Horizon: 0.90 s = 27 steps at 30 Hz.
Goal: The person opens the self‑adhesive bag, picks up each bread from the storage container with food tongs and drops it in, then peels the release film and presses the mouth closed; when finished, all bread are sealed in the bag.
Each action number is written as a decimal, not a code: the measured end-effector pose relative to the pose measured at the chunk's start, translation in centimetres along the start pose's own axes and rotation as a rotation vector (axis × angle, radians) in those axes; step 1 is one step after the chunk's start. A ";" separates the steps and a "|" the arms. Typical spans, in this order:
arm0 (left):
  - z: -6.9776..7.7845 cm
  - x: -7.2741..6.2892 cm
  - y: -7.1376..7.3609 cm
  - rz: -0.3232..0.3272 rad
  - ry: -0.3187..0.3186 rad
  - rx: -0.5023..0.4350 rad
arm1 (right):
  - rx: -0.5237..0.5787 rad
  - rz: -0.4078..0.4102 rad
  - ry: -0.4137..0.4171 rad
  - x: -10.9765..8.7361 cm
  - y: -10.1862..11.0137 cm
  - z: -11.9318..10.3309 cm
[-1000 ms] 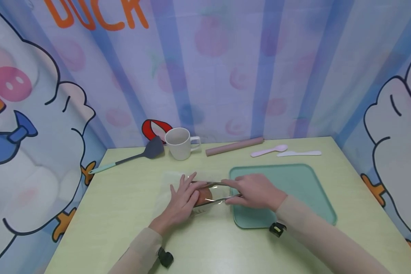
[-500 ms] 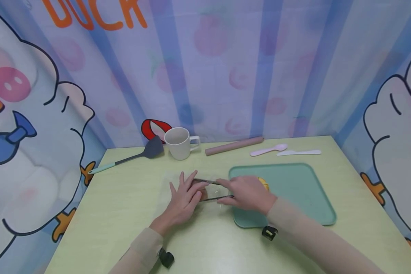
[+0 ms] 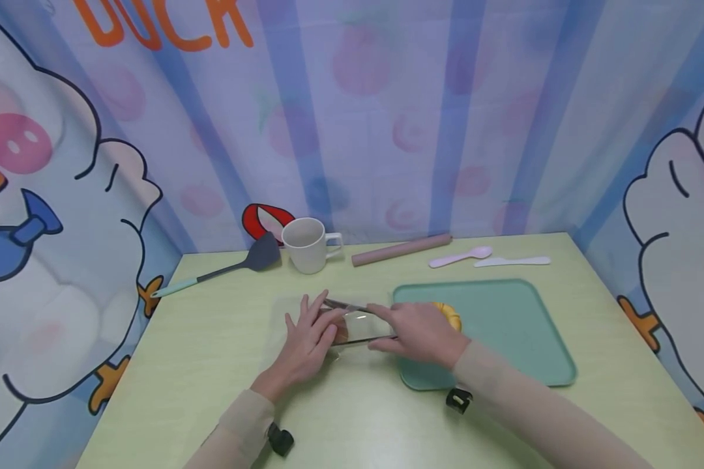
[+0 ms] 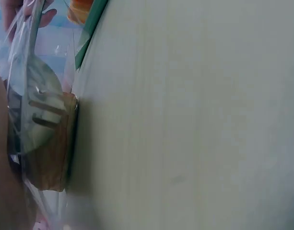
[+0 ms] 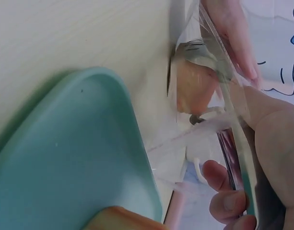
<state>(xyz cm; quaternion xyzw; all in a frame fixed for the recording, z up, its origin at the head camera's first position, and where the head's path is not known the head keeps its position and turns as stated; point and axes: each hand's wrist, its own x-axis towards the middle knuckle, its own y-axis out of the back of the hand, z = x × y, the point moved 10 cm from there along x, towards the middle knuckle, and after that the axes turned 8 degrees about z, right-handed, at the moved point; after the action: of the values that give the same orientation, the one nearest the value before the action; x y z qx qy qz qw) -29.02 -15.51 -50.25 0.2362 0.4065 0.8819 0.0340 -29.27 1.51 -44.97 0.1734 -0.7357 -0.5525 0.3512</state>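
My right hand [image 3: 419,329] grips food tongs [image 5: 235,103], whose arms point left into a clear plastic bag [image 5: 180,139]. A brown piece of bread [image 5: 194,86] lies inside the bag, between the tong heads; one slotted tong head [image 4: 43,105] lies against it in the left wrist view. With fingers spread and mostly straight, my left hand [image 3: 305,342] rests over the bag and the bread, hiding much of both in the head view. On the green tray [image 3: 516,332], a golden bread roll [image 3: 448,316] is partly covered by my right hand.
Along the back of the table are a spatula [image 3: 261,254], a white mug [image 3: 306,247], a pinkish rolling pin [image 3: 401,251], a pink spoon [image 3: 460,258] and a pale knife [image 3: 512,262]. A printed curtain [image 3: 375,143] hangs behind.
My right hand has moved left with the tongs, uncovering the golden roll on the tray. My left hand has shifted slightly left, and less of the brown bread shows.
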 end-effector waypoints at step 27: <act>-1.6 -0.1 0.5 -0.012 0.054 -0.200 | 0.045 0.003 -0.093 -5.8 6.4 6.0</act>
<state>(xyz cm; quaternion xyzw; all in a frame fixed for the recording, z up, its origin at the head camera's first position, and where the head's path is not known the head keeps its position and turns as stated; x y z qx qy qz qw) -29.61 -17.00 -50.87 0.2053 0.3185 0.9240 0.0519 -28.64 11.47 -41.70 0.1540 -0.7639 -0.5427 0.3135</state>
